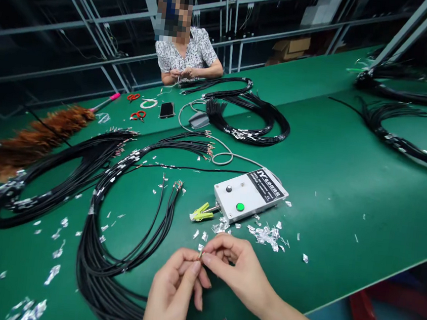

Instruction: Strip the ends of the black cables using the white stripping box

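Green matting covered the long surface (347, 194) of a wiring shop, backed by dark metal racking. Near its front edge a worker's left hand (175, 291) and right hand (236, 269) met fingertip to fingertip, both grasping one small wire end (200, 253). It was pinched between thumbs and forefingers and held just above the matting, seemingly so that so slight a piece stayed steady and close to the eye. The other fingers were curled loosely.

Just beyond the hands sat a white control box (250, 195) with a green button (240, 206), its yellow-green clip (201, 212) pointing towards the worker, apparently set within easy reach. Foil scraps (266, 234) lay scattered beside the box and across the matting, thickest right where the hands were busy.

To the left, a black cable bundle (109, 276) swept in a loop past the left hand, its bared ends fanned out near the box. A second coil (43, 183) lay further left, well apart, beside a feather duster (28, 140).

Across the surface a co-worker (186, 55) sat with both hands together on another cable. Red scissors (138, 115), a phone (167, 109) and more coiled cables (256, 118) lay close in front of that person
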Available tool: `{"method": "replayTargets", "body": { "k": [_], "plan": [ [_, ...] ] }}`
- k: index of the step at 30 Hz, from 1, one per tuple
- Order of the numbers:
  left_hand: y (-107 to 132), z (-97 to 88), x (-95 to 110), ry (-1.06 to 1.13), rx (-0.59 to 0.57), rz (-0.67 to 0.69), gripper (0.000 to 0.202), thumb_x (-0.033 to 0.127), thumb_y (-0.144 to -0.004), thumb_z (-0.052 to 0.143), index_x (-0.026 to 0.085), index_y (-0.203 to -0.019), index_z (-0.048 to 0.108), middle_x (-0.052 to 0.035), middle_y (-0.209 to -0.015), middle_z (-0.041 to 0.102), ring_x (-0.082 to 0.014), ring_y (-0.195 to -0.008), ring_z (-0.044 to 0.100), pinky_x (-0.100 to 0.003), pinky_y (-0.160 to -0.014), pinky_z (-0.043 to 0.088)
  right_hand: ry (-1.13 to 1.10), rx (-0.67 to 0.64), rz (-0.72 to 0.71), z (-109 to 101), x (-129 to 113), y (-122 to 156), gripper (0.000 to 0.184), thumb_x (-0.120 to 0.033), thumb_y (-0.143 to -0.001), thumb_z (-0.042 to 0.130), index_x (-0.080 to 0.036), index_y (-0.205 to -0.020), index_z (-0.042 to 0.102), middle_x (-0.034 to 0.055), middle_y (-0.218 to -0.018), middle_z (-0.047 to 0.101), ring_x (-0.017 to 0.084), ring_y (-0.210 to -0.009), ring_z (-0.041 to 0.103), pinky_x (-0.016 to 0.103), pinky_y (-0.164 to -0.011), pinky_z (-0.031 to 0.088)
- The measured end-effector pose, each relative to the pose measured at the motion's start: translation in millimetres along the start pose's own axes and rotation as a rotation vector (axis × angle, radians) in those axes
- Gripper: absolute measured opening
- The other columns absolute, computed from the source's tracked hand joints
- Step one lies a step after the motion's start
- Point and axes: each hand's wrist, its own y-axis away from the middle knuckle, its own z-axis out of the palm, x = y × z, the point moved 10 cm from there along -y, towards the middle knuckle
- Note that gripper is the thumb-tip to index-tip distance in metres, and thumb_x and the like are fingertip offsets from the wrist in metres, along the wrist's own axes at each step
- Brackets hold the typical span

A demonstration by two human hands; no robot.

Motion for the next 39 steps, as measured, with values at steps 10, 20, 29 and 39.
{"method": "replayTargets", "body": {
  "k": [10, 20, 29, 39],
  "plan": [
    [2, -8.8, -9, 0.066, 0.112, 0.007, 0.051, 0.054, -0.080, 0.066, 0.016, -0.113, 0.058, 0.0037, -0.055, 0.053, -0.0078, -0.046, 0.040, -0.019, -0.044, 0.030, -0.325, -0.117, 0.133, 27, 18, 3, 0.031, -0.043, -0.071, 0.071, -0.016, -0.068, 0.055, -0.0033, -0.049, 0.057, 0.007, -0.046, 0.038, 0.022, -0.049, 0.027],
    [1, -11.0, -6, 0.034, 0.084, -0.007, 0.051, 0.056, -0.078, 0.068, 0.017, -0.111, 0.067, 0.0012, -0.059, 0.054, -0.0105, -0.054, 0.046, -0.018, -0.045, 0.032, -0.300, -0.167, 0.052, 30, 14, -1, 0.034, -0.048, -0.074, 0.070, -0.017, -0.071, 0.055, -0.0027, -0.049, 0.059, 0.010, -0.046, 0.048, 0.024, -0.048, 0.025],
    [-5, -16.3, -16, 0.028, 0.072, -0.022, 0.031, 0.047, -0.080, 0.069, 0.019, -0.090, 0.066, 0.0061, -0.058, 0.051, -0.0001, -0.032, 0.034, -0.014, -0.036, 0.018, -0.135, -0.039, 0.048, 18, 21, 0, 0.027, -0.040, -0.072, 0.068, -0.017, -0.070, 0.054, -0.0077, -0.053, 0.044, 0.007, -0.047, 0.033, 0.022, -0.046, 0.025],
    [0, -16.5, 23, -0.470, 0.109, 0.454, 0.015, 0.024, -0.090, 0.055, 0.020, -0.082, 0.066, -0.0025, -0.076, 0.058, -0.0157, -0.071, 0.057, -0.024, -0.065, 0.046, 0.434, -0.004, -0.340, 4, -12, 5, 0.015, -0.023, -0.088, 0.053, -0.018, -0.076, 0.060, -0.0005, -0.076, 0.056, 0.011, -0.064, 0.053, 0.024, -0.061, 0.042]
  ]
}}
